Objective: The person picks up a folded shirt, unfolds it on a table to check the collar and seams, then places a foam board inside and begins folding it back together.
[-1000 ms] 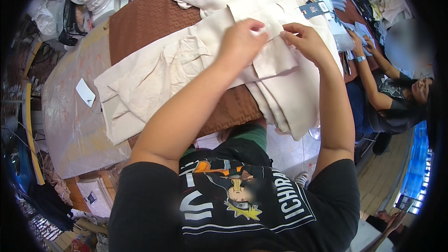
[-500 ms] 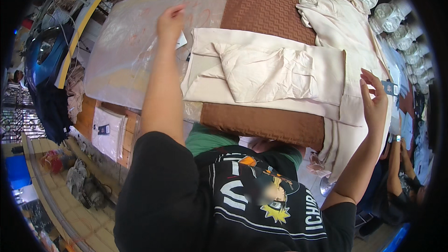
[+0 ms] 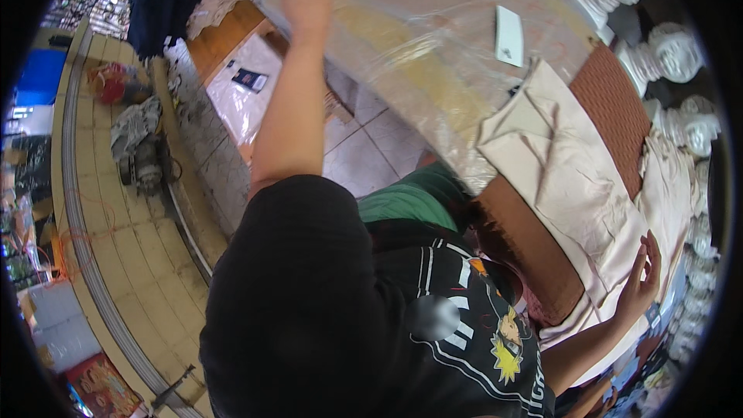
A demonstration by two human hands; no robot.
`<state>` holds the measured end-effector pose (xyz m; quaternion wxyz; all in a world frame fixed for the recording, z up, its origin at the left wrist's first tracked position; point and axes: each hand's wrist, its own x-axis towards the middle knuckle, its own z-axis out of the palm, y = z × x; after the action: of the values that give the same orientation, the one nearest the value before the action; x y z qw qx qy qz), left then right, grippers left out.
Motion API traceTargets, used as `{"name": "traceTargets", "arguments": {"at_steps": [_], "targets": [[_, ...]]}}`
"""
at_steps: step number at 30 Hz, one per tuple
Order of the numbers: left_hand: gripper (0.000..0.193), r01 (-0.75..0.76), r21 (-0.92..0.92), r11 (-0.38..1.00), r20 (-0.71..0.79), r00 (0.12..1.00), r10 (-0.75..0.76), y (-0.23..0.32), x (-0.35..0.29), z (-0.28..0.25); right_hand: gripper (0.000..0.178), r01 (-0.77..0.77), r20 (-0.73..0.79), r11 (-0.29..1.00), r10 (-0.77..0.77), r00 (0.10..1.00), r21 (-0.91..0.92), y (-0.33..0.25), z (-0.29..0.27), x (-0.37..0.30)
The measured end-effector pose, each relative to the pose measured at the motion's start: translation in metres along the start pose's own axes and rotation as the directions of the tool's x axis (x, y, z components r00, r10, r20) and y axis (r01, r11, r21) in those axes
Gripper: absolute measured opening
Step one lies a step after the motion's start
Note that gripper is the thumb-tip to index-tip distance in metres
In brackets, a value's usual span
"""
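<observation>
My left hand [image 3: 308, 0] reaches far out at the top, above the near left edge of the plastic-covered table [image 3: 426, 39]. Its fingers are curled in, slightly blurred, and nothing shows in them. At the right, my right hand [image 3: 641, 279] hovers at the end of a folded beige garment [image 3: 576, 193]; its fingers are apart and hold nothing. A white card [image 3: 508, 35] lies on the plastic beyond the garment. Under the garment is a brown patterned cloth [image 3: 615, 112]. More beige cloth [image 3: 667, 174] hangs over the right side.
A clear-wrapped pale garment [image 3: 238, 101] with a dark tag [image 3: 248, 76] rests on a wooden surface [image 3: 232, 42] left of the table. Dark clothing [image 3: 162, 4] hangs behind it. White carved balusters [image 3: 672, 54] line the far right. A tan tiled ledge [image 3: 112, 224] runs down the left.
My view has swung left, so the table now sits to the upper right. My left hand has moved left, away from the white card. My right hand stays by the garment's right end.
</observation>
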<state>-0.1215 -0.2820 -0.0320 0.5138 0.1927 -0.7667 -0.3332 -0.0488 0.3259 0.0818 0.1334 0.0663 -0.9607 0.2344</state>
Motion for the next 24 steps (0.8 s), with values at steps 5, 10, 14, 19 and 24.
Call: {"name": "traceTargets", "arguments": {"at_steps": [5,10,14,19,24], "targets": [[0.017,0.337,-0.099,0.936,-0.392,0.851,-0.348,-0.176,-0.017,-0.135,0.027,0.097,0.047,0.995,-0.096,0.994,-0.026,-0.049,0.015,-0.001],[0.024,0.301,0.097,0.949,-0.285,0.922,-0.264,-0.235,-0.019,-0.155,0.024,0.1,-0.075,0.991,-0.107,0.991,-0.094,-0.124,0.017,-0.012],[0.023,0.23,-0.52,0.822,-0.286,0.861,-0.421,-0.188,0.007,-0.096,0.022,0.283,-0.052,0.952,-0.29,0.956,-0.113,-0.156,0.025,0.003],[0.015,0.568,-0.802,-0.187,0.406,0.747,0.527,0.092,0.048,-0.085,0.022,0.157,0.031,0.977,-0.154,0.988,-0.147,-0.154,0.009,-0.025],[0.024,0.742,-0.645,-0.184,-0.614,-0.36,0.702,0.245,0.041,-0.135,0.023,0.113,0.039,0.98,-0.108,0.993,-0.163,-0.141,-0.003,-0.048]]}}
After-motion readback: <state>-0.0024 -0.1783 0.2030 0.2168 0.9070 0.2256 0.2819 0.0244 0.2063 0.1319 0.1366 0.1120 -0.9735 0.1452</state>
